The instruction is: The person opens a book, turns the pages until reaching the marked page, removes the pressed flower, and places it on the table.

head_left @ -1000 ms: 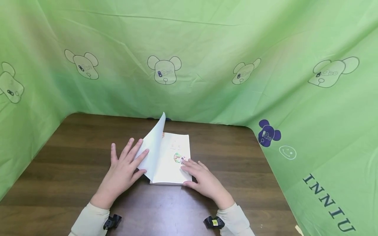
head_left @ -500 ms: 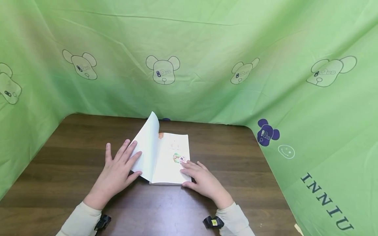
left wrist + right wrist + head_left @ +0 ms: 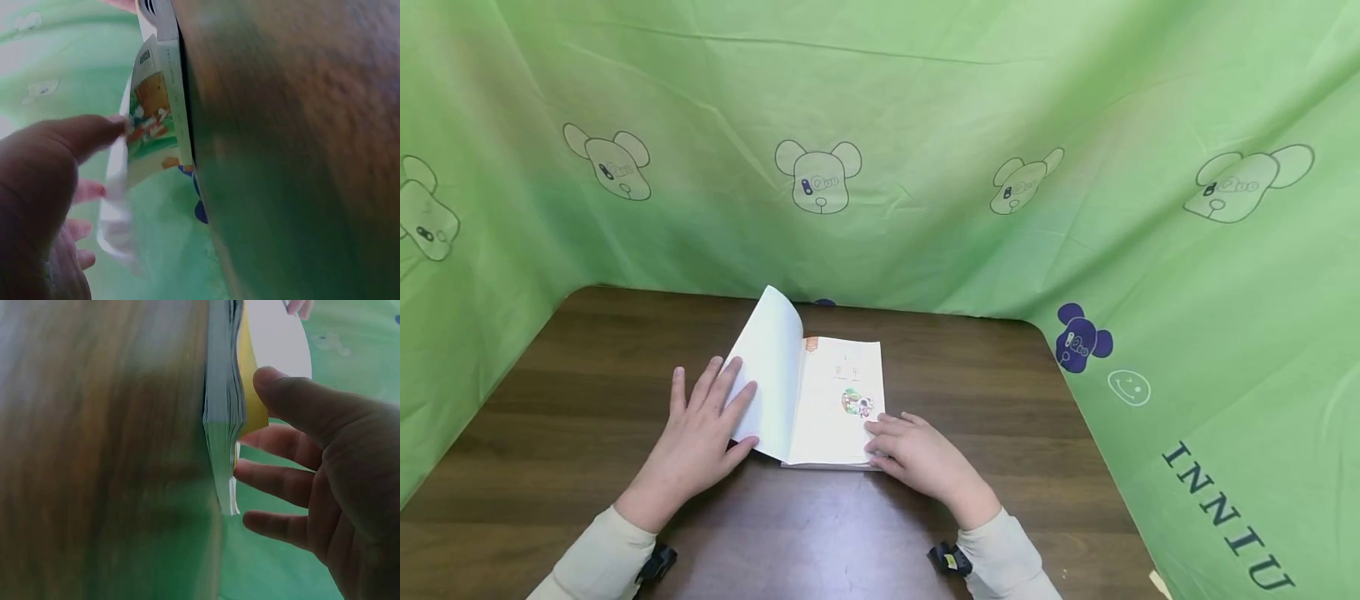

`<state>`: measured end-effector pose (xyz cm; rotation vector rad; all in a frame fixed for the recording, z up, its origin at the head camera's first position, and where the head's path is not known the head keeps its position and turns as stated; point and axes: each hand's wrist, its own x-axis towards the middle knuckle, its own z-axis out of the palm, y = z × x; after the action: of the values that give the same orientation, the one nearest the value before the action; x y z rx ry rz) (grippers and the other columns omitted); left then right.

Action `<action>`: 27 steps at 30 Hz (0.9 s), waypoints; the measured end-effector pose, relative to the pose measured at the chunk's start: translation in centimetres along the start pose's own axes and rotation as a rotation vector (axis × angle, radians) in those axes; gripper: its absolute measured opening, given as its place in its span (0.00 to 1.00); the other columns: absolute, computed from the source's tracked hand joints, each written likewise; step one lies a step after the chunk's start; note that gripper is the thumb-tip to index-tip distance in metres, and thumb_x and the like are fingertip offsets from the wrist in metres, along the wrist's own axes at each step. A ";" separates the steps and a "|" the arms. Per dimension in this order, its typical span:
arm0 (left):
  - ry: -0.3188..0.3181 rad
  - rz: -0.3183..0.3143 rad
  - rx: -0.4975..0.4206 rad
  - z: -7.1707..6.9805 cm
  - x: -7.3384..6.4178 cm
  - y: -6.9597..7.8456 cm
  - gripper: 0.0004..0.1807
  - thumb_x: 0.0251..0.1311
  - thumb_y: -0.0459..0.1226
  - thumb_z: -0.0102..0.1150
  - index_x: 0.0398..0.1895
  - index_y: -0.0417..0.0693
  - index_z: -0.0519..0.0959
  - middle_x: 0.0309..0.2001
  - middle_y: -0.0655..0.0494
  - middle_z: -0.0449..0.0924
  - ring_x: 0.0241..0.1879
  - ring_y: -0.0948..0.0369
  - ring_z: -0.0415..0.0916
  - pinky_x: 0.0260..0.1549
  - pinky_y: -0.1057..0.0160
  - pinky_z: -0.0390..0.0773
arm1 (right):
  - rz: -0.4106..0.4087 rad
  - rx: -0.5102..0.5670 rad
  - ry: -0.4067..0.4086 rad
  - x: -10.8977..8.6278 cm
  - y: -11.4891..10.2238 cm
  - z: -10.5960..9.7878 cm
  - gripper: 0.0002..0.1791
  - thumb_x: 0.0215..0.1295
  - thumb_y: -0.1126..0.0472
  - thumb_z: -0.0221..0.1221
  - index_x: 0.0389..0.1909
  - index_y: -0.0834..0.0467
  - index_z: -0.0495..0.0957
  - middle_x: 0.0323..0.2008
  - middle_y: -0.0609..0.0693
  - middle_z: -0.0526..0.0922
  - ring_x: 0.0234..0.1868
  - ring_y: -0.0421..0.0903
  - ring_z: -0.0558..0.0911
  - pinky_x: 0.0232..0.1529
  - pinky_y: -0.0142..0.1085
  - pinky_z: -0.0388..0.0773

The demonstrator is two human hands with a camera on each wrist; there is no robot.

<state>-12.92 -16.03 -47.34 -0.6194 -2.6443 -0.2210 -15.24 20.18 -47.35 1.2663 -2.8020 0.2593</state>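
A thick book (image 3: 838,437) lies opened at the middle of the table, its white cover leaf (image 3: 771,367) tilted up to the left. The page on top bears a small colour picture and faint print. My left hand (image 3: 696,442) touches the leaf's left edge with spread, straight fingers. In the left wrist view the leaf's printed outer face (image 3: 153,106) shows beside the thumb. At the page's lower right edge rests my right hand (image 3: 921,454), fingers slightly bent. The right wrist view has a raised yellowish page corner (image 3: 256,406) between thumb and forefinger; a firm pinch cannot be made out.
The brown wooden table (image 3: 587,375) carries the book. A green curtain (image 3: 925,233) with bear-head prints hangs close behind and beside the table. Both wrists wear dark camera straps (image 3: 951,558).
The cover leaf has swung further left with my left hand, which has shifted left. My right hand has drawn slightly right to the page edge, uncovering the small picture.
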 end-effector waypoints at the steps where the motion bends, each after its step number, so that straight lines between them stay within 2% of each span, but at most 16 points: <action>1: -0.016 0.000 0.006 0.0 0.0 0.0 0.42 0.54 0.52 0.74 0.69 0.42 0.73 0.78 0.37 0.56 0.78 0.39 0.48 0.69 0.24 0.41 | -0.010 -0.015 0.000 0.0 0.0 0.0 0.08 0.70 0.53 0.65 0.45 0.49 0.87 0.62 0.50 0.83 0.66 0.52 0.79 0.67 0.58 0.71; 4: -0.065 0.010 0.011 0.1 -0.1 0.0 0.44 0.54 0.51 0.74 0.72 0.42 0.71 0.80 0.40 0.53 0.79 0.39 0.46 0.70 0.26 0.41 | -0.036 -0.051 0.004 0.0 -0.1 -0.1 0.06 0.70 0.54 0.65 0.43 0.48 0.87 0.61 0.50 0.84 0.65 0.52 0.81 0.65 0.58 0.73; 7: -0.117 0.020 -0.012 0.3 -0.2 0.0 0.45 0.56 0.50 0.74 0.74 0.45 0.69 0.80 0.43 0.54 0.79 0.40 0.48 0.71 0.27 0.42 | -0.056 -0.079 0.004 0.0 -0.2 -0.3 0.05 0.69 0.56 0.66 0.43 0.48 0.87 0.61 0.50 0.84 0.64 0.51 0.81 0.64 0.57 0.75; 10: -0.171 0.027 -0.051 0.7 -0.3 0.0 0.41 0.59 0.49 0.72 0.74 0.47 0.69 0.79 0.46 0.60 0.78 0.42 0.55 0.71 0.28 0.47 | -0.068 -0.096 -0.003 -0.1 -0.2 -0.4 0.06 0.67 0.57 0.66 0.43 0.48 0.87 0.61 0.50 0.84 0.64 0.51 0.82 0.63 0.56 0.75; 14: -0.271 0.022 -0.150 1.2 -0.2 0.2 0.35 0.66 0.51 0.65 0.73 0.48 0.72 0.75 0.47 0.67 0.74 0.42 0.64 0.68 0.29 0.58 | -0.078 -0.109 -0.009 -0.1 -0.2 -0.4 0.06 0.66 0.59 0.67 0.43 0.47 0.87 0.61 0.49 0.84 0.63 0.49 0.82 0.63 0.56 0.76; 20: -0.399 -0.012 -0.225 1.8 0.0 0.7 0.35 0.68 0.58 0.60 0.70 0.47 0.74 0.74 0.44 0.68 0.73 0.39 0.65 0.64 0.31 0.67 | -0.087 -0.116 0.007 0.1 0.2 -0.4 0.03 0.68 0.55 0.66 0.40 0.46 0.87 0.59 0.46 0.86 0.61 0.47 0.83 0.62 0.52 0.78; 23: -0.414 -0.047 -0.223 1.8 0.2 1.2 0.35 0.67 0.59 0.60 0.68 0.46 0.76 0.73 0.43 0.70 0.72 0.39 0.65 0.63 0.31 0.69 | -0.098 -0.093 0.031 0.3 0.4 -0.4 0.02 0.70 0.55 0.65 0.39 0.47 0.86 0.56 0.46 0.87 0.59 0.48 0.85 0.60 0.50 0.79; 27: -0.357 -0.054 -0.184 1.9 1.1 2.1 0.31 0.64 0.56 0.66 0.61 0.44 0.79 0.68 0.40 0.74 0.69 0.37 0.68 0.61 0.31 0.70 | -0.096 -0.033 0.061 0.5 0.7 -0.7 0.02 0.70 0.58 0.64 0.40 0.50 0.84 0.47 0.44 0.89 0.55 0.46 0.87 0.57 0.45 0.81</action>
<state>-13.51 -13.24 -48.51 -0.7024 -3.0099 -0.4070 -16.11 20.35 -46.73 1.3564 -2.6748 0.2417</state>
